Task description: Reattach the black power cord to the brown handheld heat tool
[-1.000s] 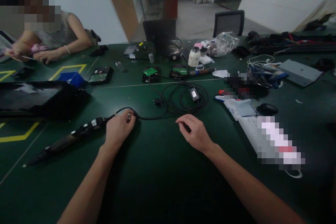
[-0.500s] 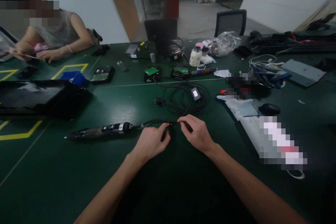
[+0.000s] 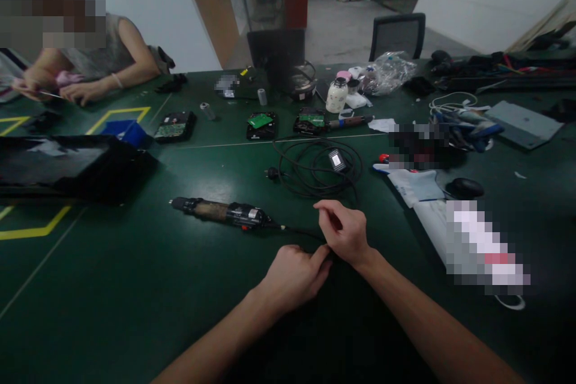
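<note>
A black electric screwdriver (image 3: 211,210) lies on the green table in front of me, its tip to the left. From its right end a thin black power cord (image 3: 300,231) runs to my hands. My left hand (image 3: 299,273) is closed with thumb and forefinger pinched at the cord, close against the right wrist. Just above it, my right hand (image 3: 345,231) curls round the cord; the exact grip is hidden behind its fingers. Beyond the hands lies the loosely coiled part of the cord, with a plug (image 3: 272,173) and a small labelled black box (image 3: 336,159).
Hard drives (image 3: 262,125) with green boards stand farther back, near a second screwdriver (image 3: 344,123) and a cream bottle (image 3: 336,96). A black tray (image 3: 58,162) is at left. Gloves (image 3: 416,185) and a mouse (image 3: 465,187) lie at right. A person (image 3: 121,54) works at the far left.
The screwdriver has slid right and turned slightly. Both hands have come together: the left moved right and nearer to me, and the right hand shifted a little right.
</note>
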`<state>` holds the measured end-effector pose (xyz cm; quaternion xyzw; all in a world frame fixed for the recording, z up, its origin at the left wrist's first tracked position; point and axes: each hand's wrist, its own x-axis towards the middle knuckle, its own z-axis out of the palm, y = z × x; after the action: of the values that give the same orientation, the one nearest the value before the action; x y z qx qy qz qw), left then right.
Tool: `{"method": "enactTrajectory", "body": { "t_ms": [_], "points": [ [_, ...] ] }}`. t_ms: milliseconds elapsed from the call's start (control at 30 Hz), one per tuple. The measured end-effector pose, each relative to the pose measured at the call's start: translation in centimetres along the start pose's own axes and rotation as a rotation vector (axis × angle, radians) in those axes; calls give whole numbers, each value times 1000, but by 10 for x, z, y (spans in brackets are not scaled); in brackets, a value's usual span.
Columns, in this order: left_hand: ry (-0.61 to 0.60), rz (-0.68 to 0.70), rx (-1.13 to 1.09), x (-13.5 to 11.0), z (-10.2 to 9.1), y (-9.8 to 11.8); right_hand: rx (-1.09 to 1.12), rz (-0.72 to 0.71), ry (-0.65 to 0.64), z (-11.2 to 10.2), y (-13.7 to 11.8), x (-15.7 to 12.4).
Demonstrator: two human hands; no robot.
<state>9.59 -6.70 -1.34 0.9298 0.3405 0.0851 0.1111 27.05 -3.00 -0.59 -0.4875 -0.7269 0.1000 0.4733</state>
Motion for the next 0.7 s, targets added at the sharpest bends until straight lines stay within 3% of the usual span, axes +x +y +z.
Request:
{"method": "enactTrajectory", "body": {
  "t_ms": [133, 233, 367, 467, 700],
  "points": [
    [109, -39, -3, -1, 5, -12, 2, 7, -21, -1, 0, 1],
    [163, -17, 8, -3, 0, -27, 39, -14, -108, -2, 0, 3],
    [160, 102, 60, -5, -18, -47, 85, -100, -285, -6, -1, 4],
    [136, 192, 120, -5, -33, -57, 90, -149, -337, -9, -3, 5],
    [98, 188, 156, -7, -58, -75, 65, -218, -472, -11, -9, 9]
  ]
}}
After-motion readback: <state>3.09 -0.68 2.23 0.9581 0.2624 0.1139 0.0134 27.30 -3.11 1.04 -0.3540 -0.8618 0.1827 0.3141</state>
